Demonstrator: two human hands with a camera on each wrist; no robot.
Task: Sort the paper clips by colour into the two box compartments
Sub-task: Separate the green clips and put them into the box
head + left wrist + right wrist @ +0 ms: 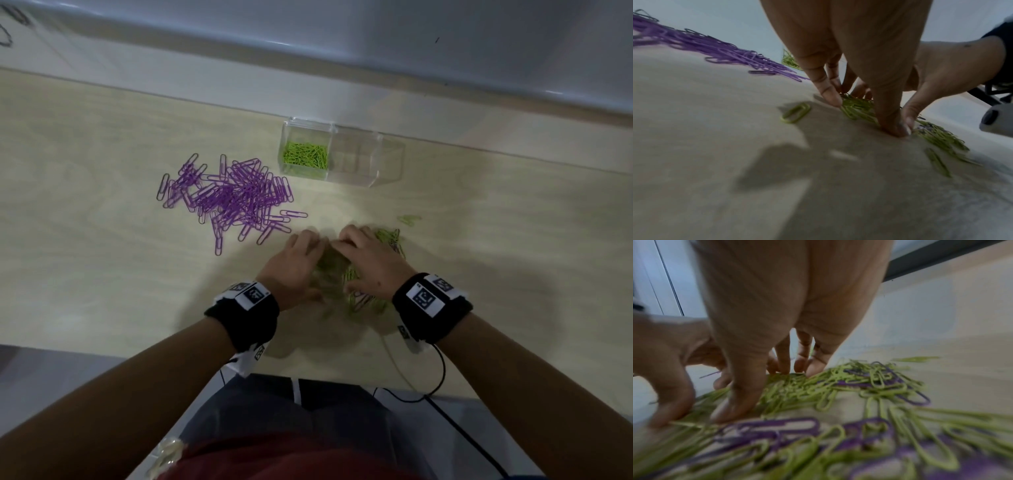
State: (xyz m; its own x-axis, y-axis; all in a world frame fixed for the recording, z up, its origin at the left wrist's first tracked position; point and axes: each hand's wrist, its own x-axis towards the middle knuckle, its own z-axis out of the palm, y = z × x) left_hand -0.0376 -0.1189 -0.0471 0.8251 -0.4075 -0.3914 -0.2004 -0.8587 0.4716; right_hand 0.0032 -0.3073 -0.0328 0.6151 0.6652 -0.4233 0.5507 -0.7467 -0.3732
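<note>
Both hands are cupped over a heap of green paper clips (334,270) near the table's front middle. My left hand (301,257) gathers clips between its downturned fingers and thumb (861,113). My right hand (363,257) does the same from the other side (764,391), and the fingertips of the two hands meet. A few purple clips (777,425) lie mixed into the green heap by my right wrist. A large pile of purple clips (226,195) lies to the left. The clear two-compartment box (387,171) stands behind; its left compartment holds green clips (306,156), and the right one looks empty.
One stray green clip (409,219) lies right of the hands, another (796,112) just left of my left fingers. A raised ledge (342,102) runs behind the box. A black cable (442,377) hangs over the table's near edge.
</note>
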